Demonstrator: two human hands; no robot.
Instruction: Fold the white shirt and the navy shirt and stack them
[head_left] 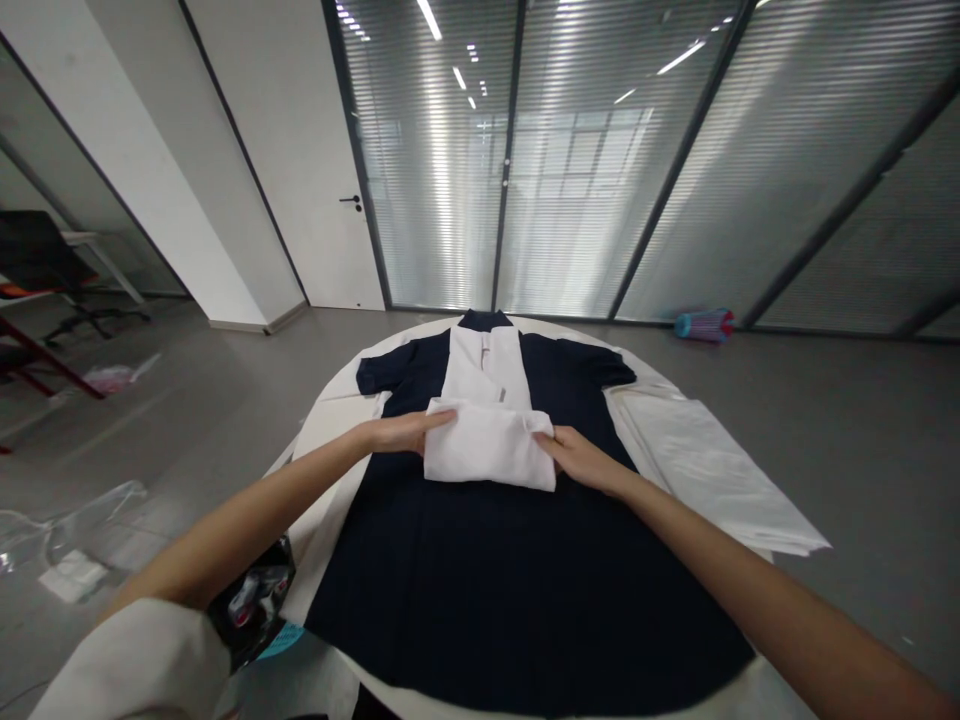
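Note:
A dark navy short-sleeved shirt [465, 590] lies spread out, its collar at the far side. On its middle rests a white garment [489, 362], a long narrow folded strip with its near part turned over into a thick flap. My left hand [405, 432] grips the left end of that flap, thumb on top and fingers hidden underneath. At the flap's right end, my right hand [581, 455] pinches the cloth in the same way. A small grey mark or tag shows on the white cloth just beyond the fold.
Under the shirt is a round table with a pale cover [337, 400]. Folded white sheeting [712, 470] hangs over its right edge. A bin with a black bag [255, 600] stands at lower left. Clear plastic lies on the floor; a blue-pink basket [703, 325] lies by the glass wall.

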